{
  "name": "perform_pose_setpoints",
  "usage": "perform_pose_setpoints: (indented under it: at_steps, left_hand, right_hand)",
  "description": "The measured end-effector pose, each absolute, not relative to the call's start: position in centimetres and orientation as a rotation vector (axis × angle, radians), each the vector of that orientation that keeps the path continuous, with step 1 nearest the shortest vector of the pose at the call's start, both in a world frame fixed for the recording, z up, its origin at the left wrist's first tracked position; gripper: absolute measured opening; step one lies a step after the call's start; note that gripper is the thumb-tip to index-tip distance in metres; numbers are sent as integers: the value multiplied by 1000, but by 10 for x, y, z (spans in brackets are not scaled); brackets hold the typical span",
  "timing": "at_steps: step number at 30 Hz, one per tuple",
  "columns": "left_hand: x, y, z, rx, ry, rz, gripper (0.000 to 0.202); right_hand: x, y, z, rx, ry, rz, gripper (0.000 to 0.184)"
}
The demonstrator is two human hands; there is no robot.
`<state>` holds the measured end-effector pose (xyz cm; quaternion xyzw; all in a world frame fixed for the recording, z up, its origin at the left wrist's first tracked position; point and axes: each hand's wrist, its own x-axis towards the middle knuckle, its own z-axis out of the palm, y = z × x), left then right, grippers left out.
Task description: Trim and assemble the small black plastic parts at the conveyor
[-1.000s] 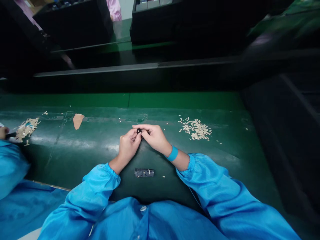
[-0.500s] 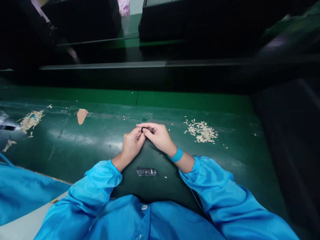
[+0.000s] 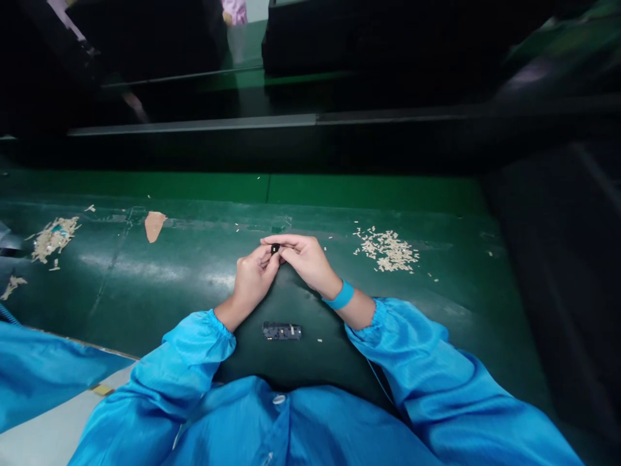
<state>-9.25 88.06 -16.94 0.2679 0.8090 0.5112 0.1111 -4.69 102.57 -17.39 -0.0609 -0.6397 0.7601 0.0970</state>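
Note:
Both hands meet over the green conveyor belt [image 3: 194,285]. My left hand [image 3: 252,278] and my right hand [image 3: 303,259] pinch a tiny black part [image 3: 275,248] between their fingertips. A blue wristband [image 3: 339,296] circles my right wrist. Both arms wear bright blue sleeves. On the belt near my body, between my forearms, lies a small dark oblong component [image 3: 281,331] with metal contacts.
A pile of small beige scraps [image 3: 385,249] lies to the right of my hands, another pile [image 3: 52,236] at the far left. A tan paper piece [image 3: 154,225] sits on the belt. A co-worker's blue sleeve [image 3: 43,372] is at lower left. Dark machinery stands behind.
The hands have stayed together on the tiny black part, fingers shifting slightly so it shows more. The co-worker's sleeve at the left has dropped lower in view.

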Motion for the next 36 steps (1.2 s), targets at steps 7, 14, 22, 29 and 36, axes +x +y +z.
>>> perform_pose_setpoints:
  at_steps: [7,14,22,29,36]
  left_hand:
    - [-92,881,-173,786,2380,1499,13]
    - [-92,880,-175,820,2428,1445,13]
    - [-91,879,-172,888,2566,1342,9]
    - [-100,881,-169,454,1929,1755,43]
    - [-103,881,-180,526,1919,1844,36]
  right_hand:
    - [-48,1024,-176,-221,-1788,2387,22]
    - [-48,1026,-177,-215,-1820,2366,23]
    - [-44,1013,-175,-240,-1936,1990,29]
    - [-53,1041,-185,-420,-1737,1866,17]
    - [-42,1027,-169,-172,-2091,1468,4]
